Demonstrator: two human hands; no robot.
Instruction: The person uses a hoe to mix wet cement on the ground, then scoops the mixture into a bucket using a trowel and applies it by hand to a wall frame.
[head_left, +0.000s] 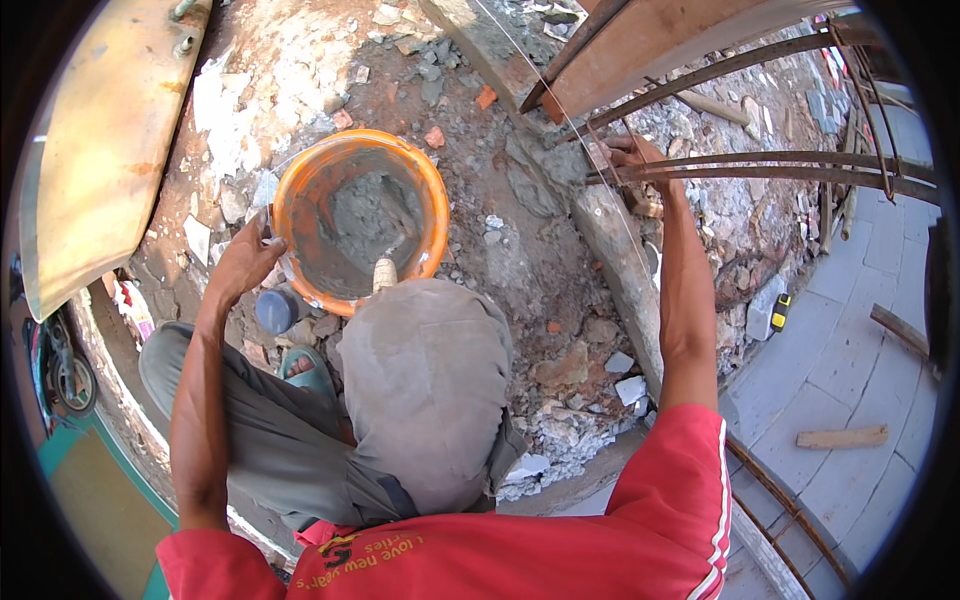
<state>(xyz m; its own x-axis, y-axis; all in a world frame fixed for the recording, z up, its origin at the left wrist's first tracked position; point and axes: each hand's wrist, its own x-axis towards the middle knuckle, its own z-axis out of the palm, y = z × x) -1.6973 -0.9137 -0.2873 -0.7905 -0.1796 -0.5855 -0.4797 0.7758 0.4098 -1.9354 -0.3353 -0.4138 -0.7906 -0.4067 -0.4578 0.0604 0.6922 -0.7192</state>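
Note:
An orange bucket point(437, 205) stands on the rubble, with wet grey mortar point(370, 215) inside. A trowel with a pale handle point(384, 273) rests in the mortar, its handle leaning on the near rim. My left hand point(250, 255) is closed on the bucket's left rim. Out to the right, my right hand point(632, 155) reaches past rusty steel bars point(760, 172), close to a taut string point(560, 105). Its fingers are bent together, partly hidden, and what they hold cannot be made out.
A concrete edge point(615, 265) runs beside the bars. A blue lid-like round thing point(276, 311) lies by the bucket. A rusty-stained panel point(105, 150) leans at left. On grey paving right sit a yellow-black tape measure point(780, 312) and a wood piece point(842, 437).

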